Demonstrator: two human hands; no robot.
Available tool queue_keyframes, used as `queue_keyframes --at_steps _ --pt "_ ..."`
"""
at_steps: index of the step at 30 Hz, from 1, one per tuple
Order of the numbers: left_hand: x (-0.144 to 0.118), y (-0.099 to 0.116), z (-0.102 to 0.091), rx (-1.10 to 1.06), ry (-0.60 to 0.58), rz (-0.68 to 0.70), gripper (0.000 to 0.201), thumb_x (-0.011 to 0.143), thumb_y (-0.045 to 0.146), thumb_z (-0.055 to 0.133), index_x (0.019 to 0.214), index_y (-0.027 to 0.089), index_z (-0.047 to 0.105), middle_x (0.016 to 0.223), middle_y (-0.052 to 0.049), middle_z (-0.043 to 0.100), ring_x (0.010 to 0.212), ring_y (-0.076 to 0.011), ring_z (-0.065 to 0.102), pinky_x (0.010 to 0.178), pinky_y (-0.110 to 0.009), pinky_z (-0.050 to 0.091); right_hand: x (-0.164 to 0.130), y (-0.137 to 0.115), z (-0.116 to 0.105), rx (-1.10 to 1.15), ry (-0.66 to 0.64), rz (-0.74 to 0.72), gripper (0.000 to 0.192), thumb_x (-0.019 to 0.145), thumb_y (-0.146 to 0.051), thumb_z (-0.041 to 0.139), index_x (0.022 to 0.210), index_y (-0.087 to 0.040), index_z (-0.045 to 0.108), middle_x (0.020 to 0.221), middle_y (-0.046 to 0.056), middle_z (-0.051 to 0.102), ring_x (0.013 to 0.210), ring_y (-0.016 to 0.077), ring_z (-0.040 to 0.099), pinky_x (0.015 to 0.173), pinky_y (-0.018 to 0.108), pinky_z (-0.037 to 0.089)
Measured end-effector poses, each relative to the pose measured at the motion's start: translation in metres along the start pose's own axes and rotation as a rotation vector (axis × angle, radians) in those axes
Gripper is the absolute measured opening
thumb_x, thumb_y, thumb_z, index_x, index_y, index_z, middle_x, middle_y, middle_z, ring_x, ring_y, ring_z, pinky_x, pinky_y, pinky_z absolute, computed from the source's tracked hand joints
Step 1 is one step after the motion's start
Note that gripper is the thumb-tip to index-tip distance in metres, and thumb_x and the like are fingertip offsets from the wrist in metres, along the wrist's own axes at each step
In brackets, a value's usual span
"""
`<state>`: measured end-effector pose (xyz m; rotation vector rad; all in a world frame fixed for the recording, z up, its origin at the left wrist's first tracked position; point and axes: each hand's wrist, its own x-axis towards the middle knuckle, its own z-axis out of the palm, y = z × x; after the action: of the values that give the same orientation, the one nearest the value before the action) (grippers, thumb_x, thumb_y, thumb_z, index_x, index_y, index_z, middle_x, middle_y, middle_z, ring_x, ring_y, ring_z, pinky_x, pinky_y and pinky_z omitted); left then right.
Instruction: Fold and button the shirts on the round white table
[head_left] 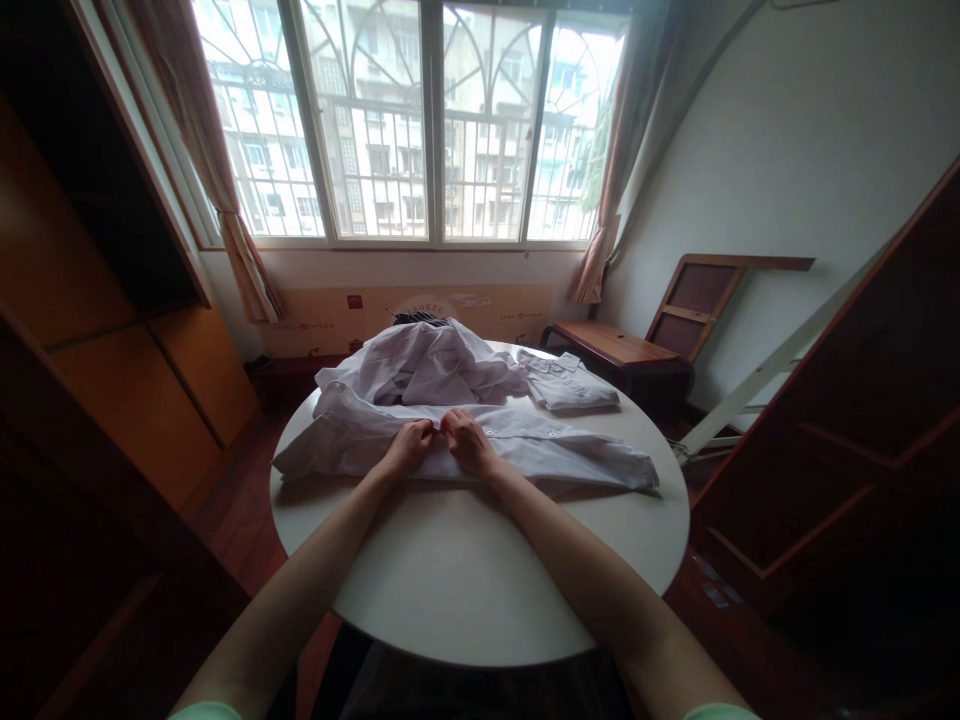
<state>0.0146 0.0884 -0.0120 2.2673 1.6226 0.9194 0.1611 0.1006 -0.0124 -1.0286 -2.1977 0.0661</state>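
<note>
I see a white shirt (592,455) lying across the table (465,590), and the left hand (409,445) and the right hand (466,440), close together, both pinch its front, seemingly to keep the cloth steady. A cloth pile (427,355) and a folded shirt (574,382) occupy the table's far side, perhaps so they do not disturb the hands; left of the table, the cabinet (135,400) has an inside too dark to tell.

Head view, facing forward and down, near round table (465,575)

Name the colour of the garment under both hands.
The garment looks pale greyish-white in the head view.
</note>
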Motion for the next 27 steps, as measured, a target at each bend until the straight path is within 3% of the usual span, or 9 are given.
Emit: queue_keyframes --at_steps 10,17,21,24,27 --pt "0.003 -0.001 0.001 -0.079 -0.019 0.038 0.021 0.075 0.020 0.043 0.057 0.015 0.054 0.058 -0.001 0.056 0.060 -0.0122 0.048 0.064 -0.024 0.041 0.000 0.000 0.000 0.126 -0.004 0.182 0.014 0.081 -0.014 0.041 0.079 -0.016 0.055 0.077 0.003 0.058 0.069 0.0131 0.050 0.065 0.023 0.037" --pt "-0.004 0.008 -0.003 0.018 0.096 0.049 0.019 0.080 0.026 0.043 0.072 0.017 0.058 0.077 -0.004 0.064 0.072 -0.0154 0.055 0.069 -0.026 0.041 0.003 0.001 0.001 0.199 0.074 0.240 0.011 0.079 -0.013 0.041 0.077 -0.018 0.051 0.073 0.002 0.056 0.068 0.0132 0.050 0.065 0.023 0.037" --pt "-0.007 0.012 -0.005 0.069 0.201 -0.049 0.017 0.077 0.030 0.051 0.090 0.019 0.054 0.080 -0.002 0.063 0.073 -0.0167 0.058 0.065 -0.025 0.041 0.003 0.002 0.002 0.232 0.087 0.233 0.012 0.080 -0.014 0.040 0.076 -0.018 0.050 0.072 0.001 0.056 0.066 0.0128 0.050 0.065 0.023 0.038" --pt "-0.007 0.012 -0.004 0.064 0.206 -0.061 0.025 0.075 0.027 0.053 0.100 0.021 0.051 0.078 0.000 0.062 0.072 -0.0164 0.059 0.064 -0.025 0.041 0.003 0.003 0.004 0.232 0.085 0.224 0.012 0.080 -0.014 0.040 0.077 -0.017 0.051 0.073 0.002 0.057 0.067 0.0127 0.051 0.066 0.023 0.039" --pt "-0.006 0.011 -0.003 0.044 0.190 -0.017 0.022 0.075 0.023 0.052 0.097 0.020 0.052 0.082 -0.002 0.062 0.075 -0.0160 0.058 0.068 -0.025 0.043 0.003 0.004 0.004 0.206 0.064 0.202 0.013 0.079 -0.013 0.042 0.078 -0.016 0.054 0.076 0.003 0.059 0.070 0.0131 0.053 0.068 0.023 0.040"
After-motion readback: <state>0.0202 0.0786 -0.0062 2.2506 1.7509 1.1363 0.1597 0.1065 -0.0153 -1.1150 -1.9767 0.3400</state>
